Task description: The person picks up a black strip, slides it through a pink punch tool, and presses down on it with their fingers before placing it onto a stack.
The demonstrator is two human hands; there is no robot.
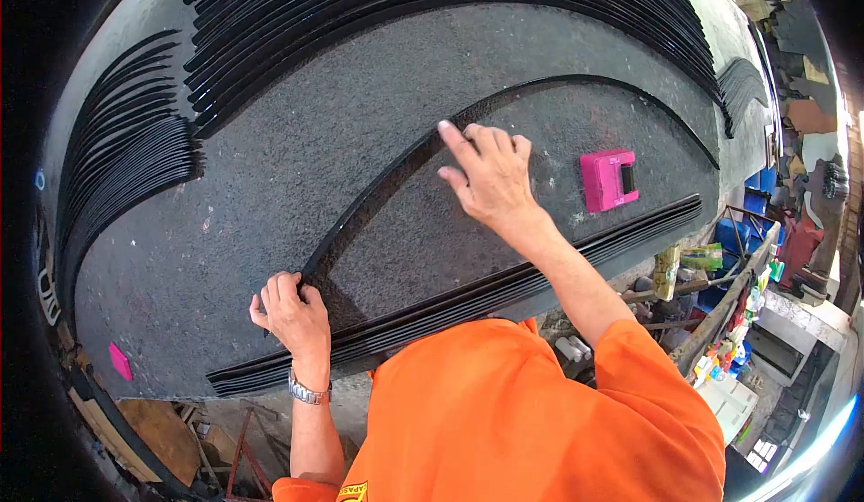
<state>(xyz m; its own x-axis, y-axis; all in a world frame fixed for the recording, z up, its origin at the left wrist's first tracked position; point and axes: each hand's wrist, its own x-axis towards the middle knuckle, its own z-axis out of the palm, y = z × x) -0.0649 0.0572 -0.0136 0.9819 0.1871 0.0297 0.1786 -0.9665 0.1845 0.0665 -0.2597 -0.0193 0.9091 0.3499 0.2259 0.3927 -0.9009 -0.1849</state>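
Observation:
A long, thin black strip (378, 183) stands out from the dark tabletop, bowed in the fisheye view. My left hand (295, 318), with a metal watch on its wrist, is closed around the strip's near left end. Along the middle of the strip, my right hand (495, 178) has its index fingertip right at the edge. Thumb and index are spread apart, and the other fingers bend loosely with nothing in them. Right of that hand sits a pink box (601, 181) with a dark opening in its side.
Black strips (432, 16) lie in rows across the far side, with more strips (126, 169) at the left. A narrow bundle (468, 300) runs along the near edge. A small pink piece (120, 361) lies at lower left. Clutter fills the floor beyond the table's right end.

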